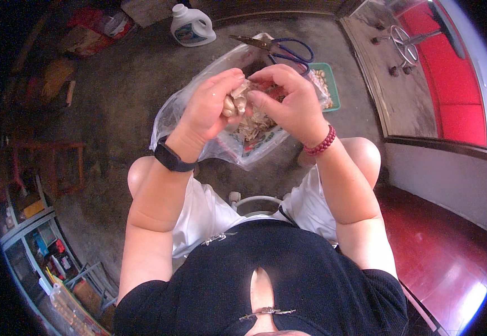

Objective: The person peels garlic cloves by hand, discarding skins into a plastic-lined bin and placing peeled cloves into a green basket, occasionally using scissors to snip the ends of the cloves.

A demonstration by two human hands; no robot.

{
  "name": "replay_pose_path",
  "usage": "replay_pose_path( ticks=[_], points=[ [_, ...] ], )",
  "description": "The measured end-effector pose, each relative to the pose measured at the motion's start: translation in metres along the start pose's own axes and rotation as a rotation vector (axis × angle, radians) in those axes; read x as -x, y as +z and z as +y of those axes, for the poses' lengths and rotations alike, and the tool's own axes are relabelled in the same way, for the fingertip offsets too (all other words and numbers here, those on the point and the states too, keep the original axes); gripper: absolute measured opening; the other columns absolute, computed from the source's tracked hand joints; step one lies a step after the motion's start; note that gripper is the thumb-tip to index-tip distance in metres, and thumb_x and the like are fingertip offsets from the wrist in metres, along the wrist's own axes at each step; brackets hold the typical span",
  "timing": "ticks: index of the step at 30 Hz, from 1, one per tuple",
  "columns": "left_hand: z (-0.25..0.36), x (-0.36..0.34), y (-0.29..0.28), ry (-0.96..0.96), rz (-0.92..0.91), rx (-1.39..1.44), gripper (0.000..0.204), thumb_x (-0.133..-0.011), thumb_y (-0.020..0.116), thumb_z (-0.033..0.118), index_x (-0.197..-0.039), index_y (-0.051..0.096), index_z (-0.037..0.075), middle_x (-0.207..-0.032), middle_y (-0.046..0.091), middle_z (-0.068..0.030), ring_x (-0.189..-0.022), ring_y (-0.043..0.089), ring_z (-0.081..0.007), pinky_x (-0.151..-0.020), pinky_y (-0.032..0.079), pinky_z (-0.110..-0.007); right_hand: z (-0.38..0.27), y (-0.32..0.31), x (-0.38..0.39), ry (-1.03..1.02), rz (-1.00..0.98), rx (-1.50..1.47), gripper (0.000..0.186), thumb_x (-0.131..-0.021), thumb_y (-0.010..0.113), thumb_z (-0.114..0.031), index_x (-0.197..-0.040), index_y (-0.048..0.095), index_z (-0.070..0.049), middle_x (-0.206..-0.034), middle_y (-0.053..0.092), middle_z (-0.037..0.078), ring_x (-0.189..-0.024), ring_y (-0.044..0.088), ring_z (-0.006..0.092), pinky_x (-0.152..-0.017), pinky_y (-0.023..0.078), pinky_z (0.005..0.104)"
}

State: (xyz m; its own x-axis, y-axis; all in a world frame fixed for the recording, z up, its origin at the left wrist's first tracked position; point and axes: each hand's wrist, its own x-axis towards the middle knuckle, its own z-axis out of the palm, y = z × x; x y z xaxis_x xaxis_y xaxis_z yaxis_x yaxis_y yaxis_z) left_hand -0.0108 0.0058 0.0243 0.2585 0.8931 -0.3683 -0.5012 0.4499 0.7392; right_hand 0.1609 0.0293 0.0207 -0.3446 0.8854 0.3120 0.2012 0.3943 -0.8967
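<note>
In my left hand (212, 103) a cluster of garlic cloves (234, 104) with papery skin lies cupped in the curled fingers. My right hand (289, 101) is close beside it, thumb and index finger apart, the thumb tip near the garlic. Its other fingers are partly hidden. Below both hands spreads a clear plastic bag (168, 120), holding a heap of loose garlic skins (254, 126). Scissors (288, 51) with blue handles rest across the bag's far edge. At the right, partly behind my right hand, a green tray (335, 92) holds several pale garlic cloves (325, 84).
A white jug (192, 27) with a handle stands on the concrete floor (126, 84) at the back. A wheeled stool base (405, 47) is at the far right, beyond a door frame. At lower left is a shelf (25, 257) with small items.
</note>
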Motion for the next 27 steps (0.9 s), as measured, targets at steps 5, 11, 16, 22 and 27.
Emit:
replay_pose_path(
  ticks=[5, 11, 16, 22, 27],
  points=[
    [-0.001, 0.002, 0.000, -0.009, 0.003, -0.002, 0.019, -0.094, 0.047, 0.024, -0.105, 0.052, 0.009, -0.079, 0.060, -0.0041, -0.057, 0.058, -0.0137, -0.038, 0.035, -0.021, -0.006, 0.007, -0.002, 0.009, -0.004, -0.040, 0.022, -0.071, 0.071, -0.012, -0.089, 0.064, -0.001, -0.086, 0.061, 0.011, -0.075, 0.062, 0.0224, -0.068, 0.051, 0.0295],
    [-0.007, 0.001, -0.007, 0.023, 0.047, -0.081, 0.028, -0.096, 0.044, 0.033, -0.096, 0.055, 0.008, -0.068, 0.060, -0.0042, -0.050, 0.053, -0.0074, -0.041, 0.034, -0.018, -0.012, 0.008, -0.003, -0.044, 0.004, 0.114, 0.021, -0.069, 0.072, -0.016, -0.081, 0.064, -0.001, -0.080, 0.059, 0.012, -0.069, 0.060, 0.0248, -0.063, 0.049, 0.0319],
    [-0.009, 0.000, -0.010, 0.062, -0.034, -0.197, 0.027, -0.097, 0.044, 0.033, -0.097, 0.055, 0.008, -0.073, 0.059, -0.0020, -0.052, 0.053, -0.0073, -0.043, 0.036, -0.020, -0.009, 0.012, -0.001, 0.054, -0.051, 0.134, 0.024, -0.071, 0.072, -0.021, -0.082, 0.064, -0.001, -0.074, 0.058, 0.013, -0.066, 0.059, 0.0261, -0.062, 0.049, 0.0333],
    [-0.007, 0.001, -0.006, 0.047, 0.020, -0.163, 0.023, -0.095, 0.047, 0.027, -0.097, 0.056, 0.006, -0.076, 0.062, -0.0040, -0.050, 0.054, -0.0077, -0.037, 0.032, -0.019, -0.007, 0.011, -0.003, 0.136, -0.043, -0.024, 0.020, -0.077, 0.069, -0.017, -0.085, 0.066, 0.001, -0.076, 0.064, 0.011, -0.067, 0.062, 0.0183, -0.063, 0.050, 0.0289],
    [0.003, 0.005, -0.006, 0.036, -0.010, -0.104, 0.017, -0.092, 0.052, 0.021, -0.099, 0.056, 0.006, -0.077, 0.062, -0.0037, -0.054, 0.058, -0.0107, -0.039, 0.040, -0.021, -0.009, 0.000, -0.008, 0.274, -0.103, -0.275, 0.017, -0.084, 0.064, -0.013, -0.092, 0.064, 0.003, -0.082, 0.067, 0.005, -0.074, 0.060, 0.0077, -0.066, 0.049, 0.0226]
  ],
)
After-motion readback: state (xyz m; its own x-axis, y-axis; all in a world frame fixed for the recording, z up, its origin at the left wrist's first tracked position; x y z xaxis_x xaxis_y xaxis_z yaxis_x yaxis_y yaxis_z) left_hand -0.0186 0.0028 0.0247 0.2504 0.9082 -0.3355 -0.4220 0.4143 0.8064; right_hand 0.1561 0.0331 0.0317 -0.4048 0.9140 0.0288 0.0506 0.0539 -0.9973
